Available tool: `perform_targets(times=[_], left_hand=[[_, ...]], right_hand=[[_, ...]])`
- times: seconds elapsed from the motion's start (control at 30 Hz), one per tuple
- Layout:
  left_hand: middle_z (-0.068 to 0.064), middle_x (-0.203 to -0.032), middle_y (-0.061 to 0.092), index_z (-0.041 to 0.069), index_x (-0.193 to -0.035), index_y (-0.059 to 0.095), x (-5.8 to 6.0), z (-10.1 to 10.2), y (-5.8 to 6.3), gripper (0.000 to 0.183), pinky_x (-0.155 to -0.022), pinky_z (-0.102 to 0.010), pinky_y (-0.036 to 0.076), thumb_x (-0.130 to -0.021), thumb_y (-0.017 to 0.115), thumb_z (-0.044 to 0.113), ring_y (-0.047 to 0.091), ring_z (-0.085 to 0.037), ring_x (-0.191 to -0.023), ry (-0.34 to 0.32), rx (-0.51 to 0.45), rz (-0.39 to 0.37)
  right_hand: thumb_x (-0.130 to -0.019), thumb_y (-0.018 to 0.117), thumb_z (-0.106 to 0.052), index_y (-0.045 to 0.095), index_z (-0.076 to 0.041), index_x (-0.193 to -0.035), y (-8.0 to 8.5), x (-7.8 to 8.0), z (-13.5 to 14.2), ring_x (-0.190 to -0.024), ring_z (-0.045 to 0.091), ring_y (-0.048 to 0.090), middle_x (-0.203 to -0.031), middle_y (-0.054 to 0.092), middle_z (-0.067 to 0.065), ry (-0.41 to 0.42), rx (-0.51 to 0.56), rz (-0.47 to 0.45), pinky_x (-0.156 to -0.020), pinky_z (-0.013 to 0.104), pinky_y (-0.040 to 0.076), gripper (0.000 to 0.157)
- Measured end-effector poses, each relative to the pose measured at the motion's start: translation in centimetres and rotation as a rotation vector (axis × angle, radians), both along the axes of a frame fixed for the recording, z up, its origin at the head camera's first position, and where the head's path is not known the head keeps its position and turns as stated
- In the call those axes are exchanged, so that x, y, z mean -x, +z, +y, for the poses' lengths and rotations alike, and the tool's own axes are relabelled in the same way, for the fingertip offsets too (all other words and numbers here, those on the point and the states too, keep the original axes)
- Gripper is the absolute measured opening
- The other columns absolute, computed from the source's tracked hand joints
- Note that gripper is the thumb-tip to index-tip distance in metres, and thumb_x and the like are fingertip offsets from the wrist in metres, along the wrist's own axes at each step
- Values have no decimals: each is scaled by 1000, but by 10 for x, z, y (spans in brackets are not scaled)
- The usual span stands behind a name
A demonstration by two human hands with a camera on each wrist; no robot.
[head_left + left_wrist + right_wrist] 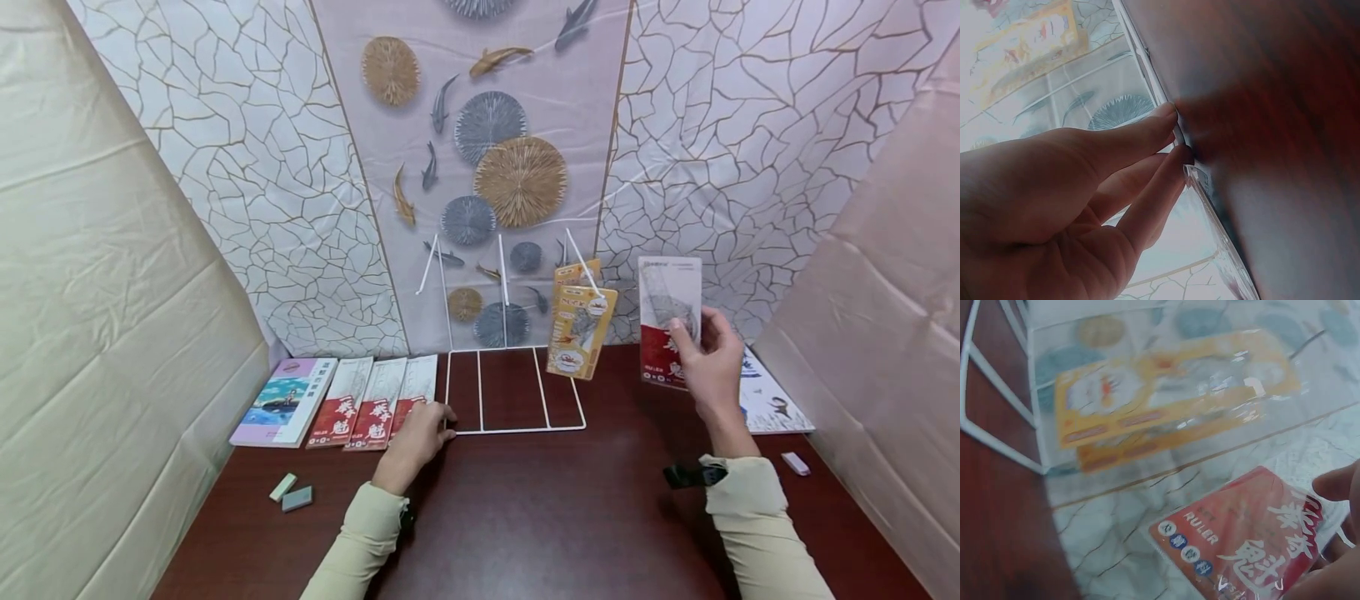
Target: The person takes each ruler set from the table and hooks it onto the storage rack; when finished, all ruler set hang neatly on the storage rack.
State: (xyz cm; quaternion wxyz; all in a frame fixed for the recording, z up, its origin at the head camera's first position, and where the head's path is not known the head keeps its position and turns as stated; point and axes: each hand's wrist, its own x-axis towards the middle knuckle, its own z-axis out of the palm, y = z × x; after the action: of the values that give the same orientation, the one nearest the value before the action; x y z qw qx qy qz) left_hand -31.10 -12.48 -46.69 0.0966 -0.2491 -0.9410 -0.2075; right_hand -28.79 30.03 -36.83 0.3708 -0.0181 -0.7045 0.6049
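My right hand (pixel 718 367) holds a red-and-white ruler set packet (pixel 656 283) upright above the table, thumb across its front. The word RULER reads on the red lower part of that packet (pixel 1235 534) in the right wrist view. With thumb and fingertips, my left hand (pixel 418 437) pinches the front left corner of a white wire display rack (pixel 517 430); in the left wrist view, fingers (pixel 1163 119) meet on the thin wire. From the rack's right hook hang two yellow packets (pixel 579 333), one behind the other. The middle and left hooks (pixel 427 267) carry nothing.
Left of the rack lie several red-and-white ruler packets (pixel 372 408) beside a purple-edged book (pixel 285 402). Two small erasers (pixel 297 498) rest nearer the front. Behind my right hand is a white book (pixel 776 400), with another eraser (pixel 796 463) close by. A patterned cloth backs the table.
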Motion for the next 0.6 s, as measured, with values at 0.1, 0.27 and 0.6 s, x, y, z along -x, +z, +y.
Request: perform_targets(times=[0.1, 0.27, 0.6], left_hand=[[-8, -81, 75, 3, -95, 77, 0, -1, 0, 16, -72, -37, 56, -80, 82, 5, 67, -19, -73, 5, -4, 1], [-8, -81, 75, 4, -95, 77, 0, -1, -2, 15, -73, -38, 56, -80, 82, 5, 67, -20, -74, 3, -11, 2], [-8, -81, 75, 4, -95, 77, 2, 0, -3, 16, -74, -37, 56, -80, 82, 6, 68, -20, -76, -4, 1, 8]], right_hand=[[-92, 70, -7, 62, 4, -124, 14, -8, -7, -94, 10, 62, -107, 69, 2, 59, 82, 118, -77, 14, 51, 35], [-90, 70, -2, 62, 7, -121, 27, -17, -23, -94, 15, 65, -110, 71, 9, 196, 92, 276, -77, 17, 53, 33], [-91, 70, -3, 62, 3, -117, 15, -25, -86, -99, 16, 72, -110, 73, 14, 459, -95, 135, -80, 25, 59, 28]])
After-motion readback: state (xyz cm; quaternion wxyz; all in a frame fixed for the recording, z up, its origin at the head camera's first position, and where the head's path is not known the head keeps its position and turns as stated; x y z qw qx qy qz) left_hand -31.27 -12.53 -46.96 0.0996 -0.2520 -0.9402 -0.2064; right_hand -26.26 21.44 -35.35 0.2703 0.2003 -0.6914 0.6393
